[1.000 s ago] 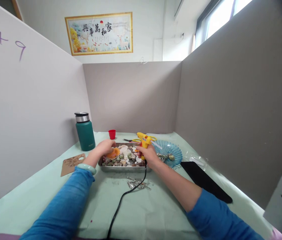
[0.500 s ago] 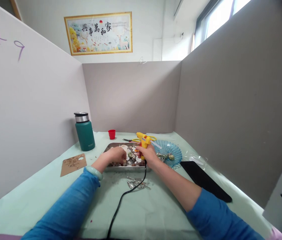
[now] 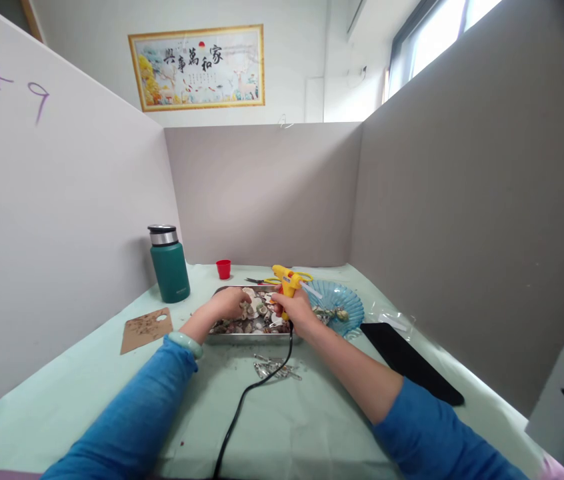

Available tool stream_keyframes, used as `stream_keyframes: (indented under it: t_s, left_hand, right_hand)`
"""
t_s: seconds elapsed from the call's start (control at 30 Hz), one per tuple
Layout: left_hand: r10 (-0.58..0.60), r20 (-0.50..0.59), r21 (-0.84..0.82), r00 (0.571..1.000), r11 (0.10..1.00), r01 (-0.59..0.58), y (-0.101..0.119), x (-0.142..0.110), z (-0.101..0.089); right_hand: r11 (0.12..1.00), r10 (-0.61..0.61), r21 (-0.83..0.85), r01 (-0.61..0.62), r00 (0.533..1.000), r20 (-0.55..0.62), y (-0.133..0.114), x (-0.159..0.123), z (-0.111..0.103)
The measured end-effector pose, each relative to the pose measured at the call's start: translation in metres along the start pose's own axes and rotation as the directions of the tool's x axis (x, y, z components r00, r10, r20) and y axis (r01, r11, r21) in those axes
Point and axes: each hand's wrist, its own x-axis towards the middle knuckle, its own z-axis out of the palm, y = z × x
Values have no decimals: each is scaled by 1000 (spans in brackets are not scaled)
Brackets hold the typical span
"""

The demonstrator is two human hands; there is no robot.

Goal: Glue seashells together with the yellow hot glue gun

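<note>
My right hand [image 3: 296,308] is closed around the handle of a yellow hot glue gun [image 3: 289,279], held over the right side of a metal tray [image 3: 255,339]. A clear glue stick [image 3: 311,289] pokes out of the gun's back. My left hand [image 3: 229,304] reaches into the tray, fingers bent down and pinched at a small beige seashell [image 3: 246,310]; the fingertips are partly hidden. Many mixed shells [image 3: 262,311] fill the tray, white, brown and greenish. Black cord [image 3: 248,388] runs from the gun toward me.
Metal hair clips [image 3: 276,368] lie before the tray. At right are a blue glass plate [image 3: 347,300] with shell pieces and a black strip [image 3: 412,363]. Scissors [image 3: 272,281] and a red cup [image 3: 223,269] sit behind; a green bottle [image 3: 169,270] and brown card [image 3: 147,330] stand left.
My left hand moved right and deeper into the tray, away from an orange shell at its left side, then drew slightly back and up. The right hand and glue gun stayed nearly still.
</note>
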Motion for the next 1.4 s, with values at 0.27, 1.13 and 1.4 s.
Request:
stream_keyframes:
  t_s: [0.27, 1.13, 1.4]
  left_hand:
    - [47, 99, 9, 994, 999, -48, 14, 0, 11]
    - [83, -51, 216, 995, 974, -71, 32, 5, 18]
    - [-47, 2, -976, 999, 216, 12, 15, 6, 9]
  right_hand:
    - [1000, -13, -2, 13, 1000, -6, 1, 0, 1]
    - [999, -17, -38, 16, 1000, -20, 2, 1, 0]
    - [1000, -14, -26, 13, 999, -48, 1, 0, 1]
